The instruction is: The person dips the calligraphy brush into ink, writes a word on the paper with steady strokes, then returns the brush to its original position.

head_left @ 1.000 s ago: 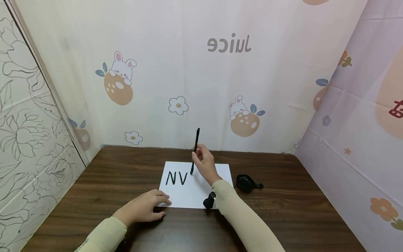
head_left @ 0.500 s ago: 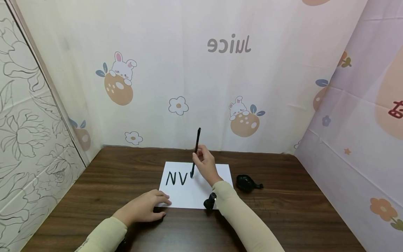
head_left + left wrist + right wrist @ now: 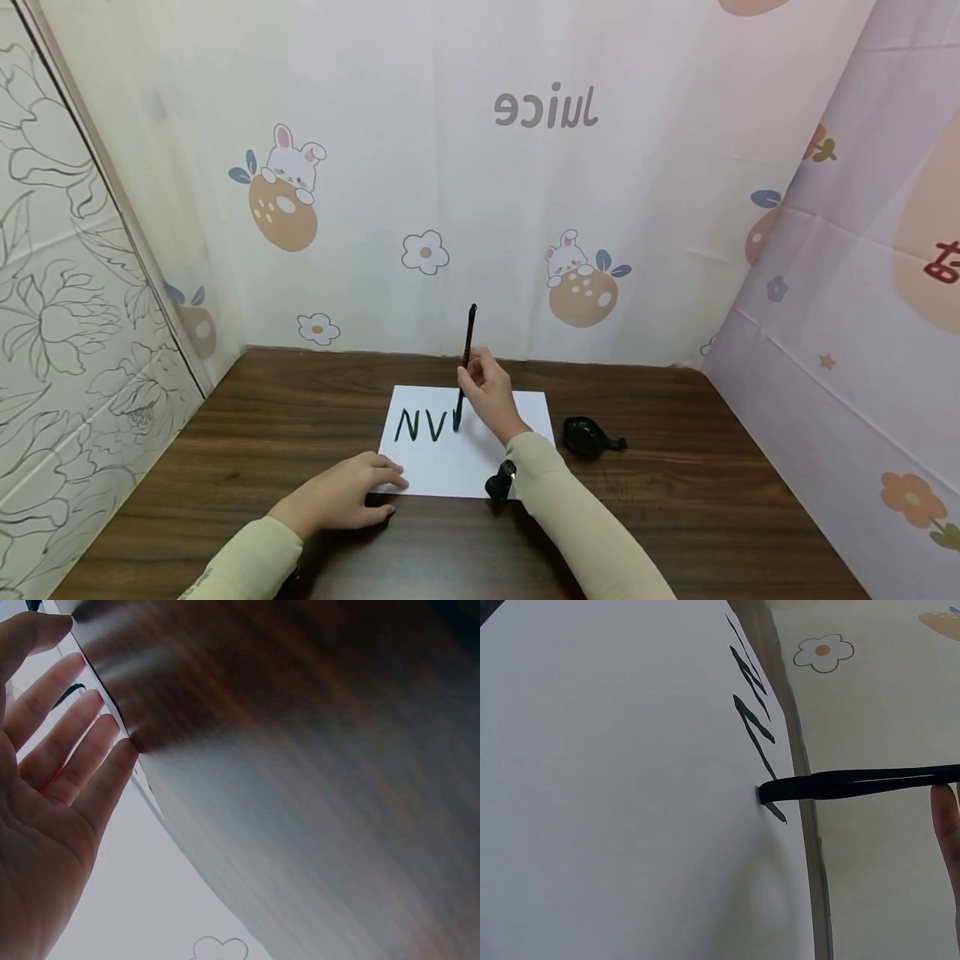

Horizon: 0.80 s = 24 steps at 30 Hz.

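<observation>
My right hand [image 3: 491, 392] pinches a slim black writing brush [image 3: 468, 342], held nearly upright. Its dark tip touches the white sheet of paper [image 3: 442, 467] at the lower end of a short black stroke. Left of that stroke, an N and a V stand in black; the right wrist view shows these marks [image 3: 751, 731] beside the brush tip. Fingers spread, my left hand [image 3: 341, 492] rests at the sheet's near left corner, thumb on the table. The left wrist view shows those fingers [image 3: 105, 784] extended.
On the brown wooden table [image 3: 675, 517], right of the paper, sits a glossy black rounded object with a narrow stem [image 3: 588, 436]. A small black device [image 3: 498, 481] is at my right wrist. Printed curtains [image 3: 480, 183] hang behind and at the sides.
The brush tip has moved down the sheet, towards me, and a short black stroke has lengthened right of the V. My left hand has stayed in place.
</observation>
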Each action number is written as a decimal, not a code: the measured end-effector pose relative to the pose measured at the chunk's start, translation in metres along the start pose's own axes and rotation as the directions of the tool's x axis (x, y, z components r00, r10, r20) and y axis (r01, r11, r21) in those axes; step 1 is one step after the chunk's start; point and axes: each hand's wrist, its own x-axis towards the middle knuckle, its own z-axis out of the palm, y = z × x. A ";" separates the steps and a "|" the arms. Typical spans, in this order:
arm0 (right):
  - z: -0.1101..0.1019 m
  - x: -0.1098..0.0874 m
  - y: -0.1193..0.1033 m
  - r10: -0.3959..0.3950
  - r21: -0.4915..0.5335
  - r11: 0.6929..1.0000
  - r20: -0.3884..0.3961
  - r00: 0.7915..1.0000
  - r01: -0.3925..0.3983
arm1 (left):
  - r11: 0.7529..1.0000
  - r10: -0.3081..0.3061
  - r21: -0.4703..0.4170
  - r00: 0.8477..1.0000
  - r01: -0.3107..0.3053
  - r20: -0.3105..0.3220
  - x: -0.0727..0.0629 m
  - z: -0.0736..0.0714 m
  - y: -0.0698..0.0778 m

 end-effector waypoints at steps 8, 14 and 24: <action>0.000 -0.001 0.001 -0.007 0.043 0.999 0.020 1.000 0.006 | 1.000 -0.008 -0.009 1.000 0.008 0.005 0.000 -0.001 0.001; -0.001 -0.001 -0.001 0.017 0.042 0.999 0.033 0.999 -0.018 | 1.000 -0.016 -0.009 1.000 0.016 0.011 0.000 -0.001 0.001; 0.000 -0.003 -0.004 0.028 0.069 0.997 0.048 0.998 -0.031 | 1.000 -0.013 -0.010 1.000 0.013 0.005 0.000 -0.002 0.002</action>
